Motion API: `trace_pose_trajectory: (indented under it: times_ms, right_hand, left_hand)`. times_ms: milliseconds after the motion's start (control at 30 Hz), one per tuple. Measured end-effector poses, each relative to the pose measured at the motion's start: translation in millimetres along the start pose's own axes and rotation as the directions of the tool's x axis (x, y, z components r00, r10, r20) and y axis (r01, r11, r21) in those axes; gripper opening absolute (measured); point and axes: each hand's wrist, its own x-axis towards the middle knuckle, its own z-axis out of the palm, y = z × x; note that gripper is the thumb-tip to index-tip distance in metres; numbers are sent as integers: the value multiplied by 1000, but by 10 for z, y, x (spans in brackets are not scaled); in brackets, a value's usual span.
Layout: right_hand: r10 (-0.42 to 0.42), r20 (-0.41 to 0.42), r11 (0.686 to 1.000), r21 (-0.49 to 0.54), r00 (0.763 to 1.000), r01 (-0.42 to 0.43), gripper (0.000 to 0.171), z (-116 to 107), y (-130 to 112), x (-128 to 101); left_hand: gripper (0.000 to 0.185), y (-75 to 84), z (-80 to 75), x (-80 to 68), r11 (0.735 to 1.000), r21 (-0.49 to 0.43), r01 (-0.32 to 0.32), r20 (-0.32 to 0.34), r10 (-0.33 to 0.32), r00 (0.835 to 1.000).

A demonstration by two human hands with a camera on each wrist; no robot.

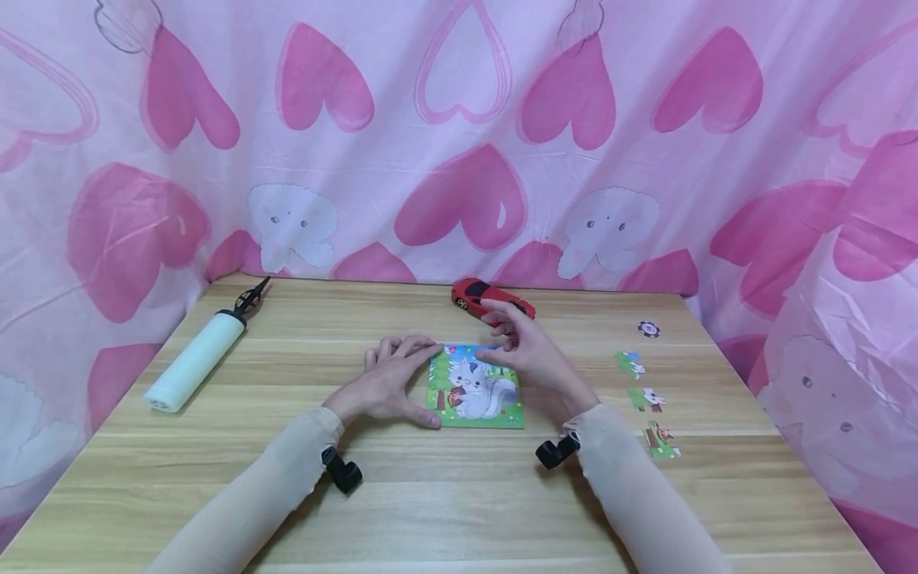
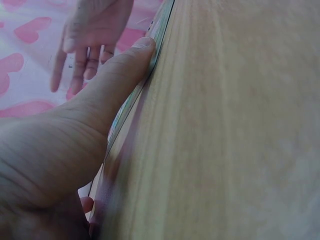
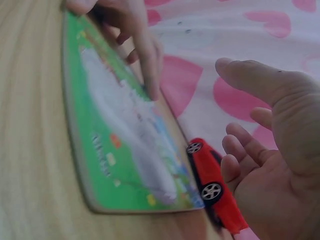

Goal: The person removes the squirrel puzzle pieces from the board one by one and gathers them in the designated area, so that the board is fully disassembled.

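Observation:
A squirrel picture puzzle (image 1: 476, 399) lies flat on the wooden table in front of me, with a green border along its lower edge. My left hand (image 1: 390, 387) rests at its left side: the thumb touches the lower left corner and the straight index finger reaches the upper left corner. My right hand (image 1: 534, 363) hovers over the puzzle's upper right part, fingers loosely bent, with nothing in it. In the right wrist view its palm (image 3: 280, 175) is apart from the puzzle. Just beyond this hand stands a red toy car (image 1: 473, 295), partly hidden by its fingers.
To the right lie loose puzzle pieces (image 1: 648, 399) in a column, with a round dark-and-white chip (image 1: 649, 329) above them. A white hand pump (image 1: 194, 363) with a black nozzle lies at the left. A pink heart-patterned curtain (image 1: 459, 199) hangs behind the table.

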Motion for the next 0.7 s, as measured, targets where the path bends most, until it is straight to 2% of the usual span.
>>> trace_pose_trajectory:
  times_ms: [267,700]
  right_hand:
    - [62,54,997,-49,997,-60,83,104,105,-18]
    - [105,100,988,-128,989,-92,77,205,191,-7]
  left_hand:
    - [127,14,4,-3,1000,-4,11,-1,-11,1000]
    - [128,8,3,1,1000,-4,3,-10,-3,1000]
